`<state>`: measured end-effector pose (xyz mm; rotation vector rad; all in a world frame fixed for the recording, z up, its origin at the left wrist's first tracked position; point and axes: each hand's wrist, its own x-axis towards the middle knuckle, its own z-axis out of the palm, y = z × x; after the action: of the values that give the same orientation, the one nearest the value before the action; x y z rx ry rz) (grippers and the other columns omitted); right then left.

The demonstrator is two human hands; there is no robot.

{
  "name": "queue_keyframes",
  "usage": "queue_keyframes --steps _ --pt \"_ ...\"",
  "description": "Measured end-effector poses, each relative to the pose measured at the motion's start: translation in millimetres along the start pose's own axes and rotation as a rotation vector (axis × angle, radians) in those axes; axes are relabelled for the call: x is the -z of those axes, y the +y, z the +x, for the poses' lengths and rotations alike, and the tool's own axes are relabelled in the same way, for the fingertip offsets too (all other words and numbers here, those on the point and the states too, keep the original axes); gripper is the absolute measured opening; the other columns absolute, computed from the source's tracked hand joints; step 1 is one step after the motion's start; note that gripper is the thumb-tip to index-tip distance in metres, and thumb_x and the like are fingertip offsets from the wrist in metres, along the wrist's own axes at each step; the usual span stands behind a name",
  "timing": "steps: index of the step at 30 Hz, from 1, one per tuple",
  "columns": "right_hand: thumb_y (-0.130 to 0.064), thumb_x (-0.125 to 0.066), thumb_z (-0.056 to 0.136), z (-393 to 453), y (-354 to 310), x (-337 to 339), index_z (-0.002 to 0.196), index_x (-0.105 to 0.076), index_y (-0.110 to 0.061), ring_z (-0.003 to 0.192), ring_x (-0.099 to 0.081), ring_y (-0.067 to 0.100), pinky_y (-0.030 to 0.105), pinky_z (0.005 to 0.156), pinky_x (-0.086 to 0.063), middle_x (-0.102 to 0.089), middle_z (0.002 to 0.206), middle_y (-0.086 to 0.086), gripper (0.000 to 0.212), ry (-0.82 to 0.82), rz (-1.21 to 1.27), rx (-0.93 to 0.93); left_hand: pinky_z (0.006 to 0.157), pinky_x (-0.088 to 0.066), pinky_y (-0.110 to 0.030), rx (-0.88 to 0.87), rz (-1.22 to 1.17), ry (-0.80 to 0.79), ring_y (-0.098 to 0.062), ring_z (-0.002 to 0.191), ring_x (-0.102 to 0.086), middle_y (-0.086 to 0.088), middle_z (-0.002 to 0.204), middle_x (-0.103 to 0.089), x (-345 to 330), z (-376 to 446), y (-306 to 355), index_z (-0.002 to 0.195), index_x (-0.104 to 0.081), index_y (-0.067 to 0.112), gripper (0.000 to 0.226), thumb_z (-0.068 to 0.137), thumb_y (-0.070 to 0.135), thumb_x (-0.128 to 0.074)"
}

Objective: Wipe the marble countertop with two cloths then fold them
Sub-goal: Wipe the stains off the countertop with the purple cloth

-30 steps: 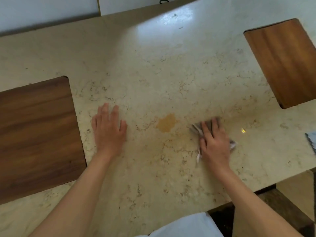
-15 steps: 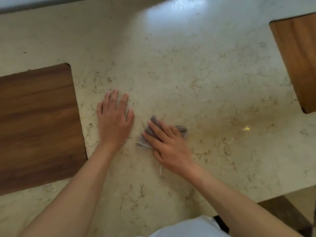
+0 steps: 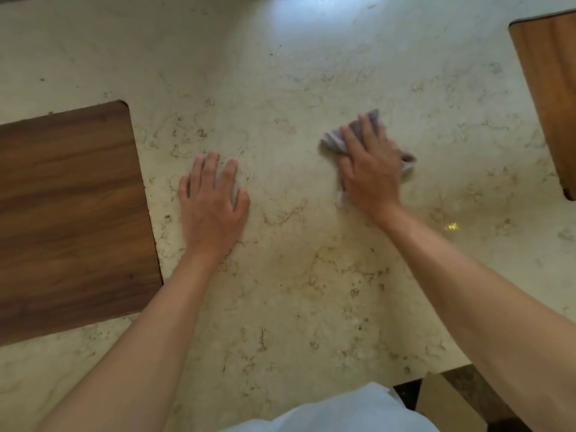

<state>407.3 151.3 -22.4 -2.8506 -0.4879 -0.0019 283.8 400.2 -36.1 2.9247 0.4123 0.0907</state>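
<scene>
A cream marble countertop [image 3: 296,73] fills the view. My right hand [image 3: 369,173] presses flat on a small grey cloth [image 3: 335,140] that is bunched under the palm and fingers, with its edges showing past the fingertips and at the right side. My left hand [image 3: 212,204] lies flat on the bare marble to the left, fingers slightly apart, holding nothing. Only this one cloth is in view.
A dark wooden inset panel [image 3: 68,219] sits in the counter at the left. A lighter wooden panel [image 3: 551,98] sits at the far right. The counter's front edge [image 3: 436,372] runs at the lower right, with floor below it.
My right hand swept the cloth left over an orange-brown spot until it was next to my left hand, then back right and farther away. The spot no longer shows. My left hand stayed planted.
</scene>
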Motion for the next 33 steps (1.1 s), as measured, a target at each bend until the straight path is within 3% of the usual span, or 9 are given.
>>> queue_keyframes --steps 4,10,13,17,19,24,28,31,33 --pt "-0.035 -0.04 0.106 -79 -66 -16 0.156 -0.036 -0.028 0.157 -0.009 0.028 0.051 0.126 -0.014 -0.015 0.169 0.002 0.051 -0.152 0.058 0.418 0.122 -0.017 -0.044 0.046 -0.161 0.018 -0.023 0.153 -0.024 -0.005 0.16 -0.039 -1 -1 -4 0.147 -0.047 0.019 0.044 0.106 0.031 -0.036" --pt "-0.027 -0.065 0.099 -184 -24 -3 0.149 -0.048 -0.029 0.156 -0.02 0.023 0.048 0.121 -0.03 -0.033 0.164 -0.002 0.053 -0.372 0.122 0.961 0.122 -0.016 -0.045 0.035 -0.131 0.006 -0.024 0.153 -0.024 -0.005 0.16 -0.038 0 -1 -5 0.146 -0.046 0.017 0.048 0.103 0.038 -0.043" --pt "-0.018 -0.073 0.092 -140 28 6 0.143 -0.049 -0.025 0.151 -0.03 0.033 0.057 0.115 -0.038 -0.039 0.16 0.01 0.057 -0.237 0.07 0.652 0.122 -0.016 -0.045 0.029 -0.114 0.004 -0.024 0.153 -0.023 -0.006 0.161 -0.037 0 -2 -4 0.146 -0.045 0.016 0.049 0.103 0.039 -0.043" --pt "-0.037 -0.039 0.106 -58 59 11 0.153 -0.041 -0.024 0.15 -0.029 0.041 0.063 0.114 -0.033 -0.03 0.164 0.013 0.049 -0.04 0.017 -0.007 0.121 -0.017 -0.047 0.051 -0.084 0.006 -0.025 0.153 -0.024 -0.006 0.16 -0.037 0 -1 0 0.145 -0.044 0.016 0.048 0.102 0.037 -0.042" --pt "-0.04 -0.034 0.107 -35 28 4 0.153 -0.042 -0.021 0.152 -0.023 0.04 0.061 0.118 -0.027 -0.026 0.167 0.009 0.051 -0.001 -0.006 -0.118 0.121 -0.017 -0.047 0.055 -0.079 0.004 -0.025 0.153 -0.024 -0.006 0.16 -0.037 -1 -1 1 0.145 -0.043 0.017 0.047 0.102 0.036 -0.042" --pt "-0.033 -0.05 0.104 -98 -74 -22 0.151 -0.047 -0.021 0.154 -0.022 0.035 0.055 0.119 -0.031 -0.028 0.165 0.008 0.048 -0.053 0.107 0.299 0.12 -0.022 -0.047 0.049 -0.098 0.023 -0.025 0.151 -0.027 -0.005 0.159 -0.04 -1 0 -2 0.144 -0.047 0.018 0.047 0.101 0.037 -0.044" --pt "-0.033 -0.055 0.105 -184 -75 -18 0.144 -0.056 -0.028 0.152 -0.031 0.029 0.046 0.114 -0.039 -0.042 0.159 -0.001 0.04 -0.231 0.167 0.732 0.118 -0.023 -0.049 -0.001 -0.11 0.002 -0.028 0.149 -0.032 -0.008 0.157 -0.042 3 3 -8 0.141 -0.05 0.017 0.044 0.101 0.037 -0.047" --pt "-0.035 -0.05 0.106 -164 -19 -10 0.142 -0.058 -0.029 0.15 -0.034 0.027 0.046 0.113 -0.041 -0.046 0.156 0.0 0.038 -0.173 0.101 0.715 0.117 -0.024 -0.051 0.013 -0.014 0.036 -0.031 0.146 -0.035 -0.012 0.157 -0.04 10 8 -33 0.141 -0.05 0.016 0.045 0.101 0.035 -0.048" --pt "-0.037 -0.047 0.106 -120 17 -7 0.145 -0.055 -0.025 0.147 -0.037 0.031 0.054 0.108 -0.044 -0.046 0.156 0.006 0.041 -0.081 0.056 0.454 0.12 -0.019 -0.051 0.099 -0.006 0.018 -0.029 0.15 -0.028 -0.012 0.163 -0.03 16 11 -55 0.147 -0.043 0.02 0.048 0.102 0.037 -0.045"
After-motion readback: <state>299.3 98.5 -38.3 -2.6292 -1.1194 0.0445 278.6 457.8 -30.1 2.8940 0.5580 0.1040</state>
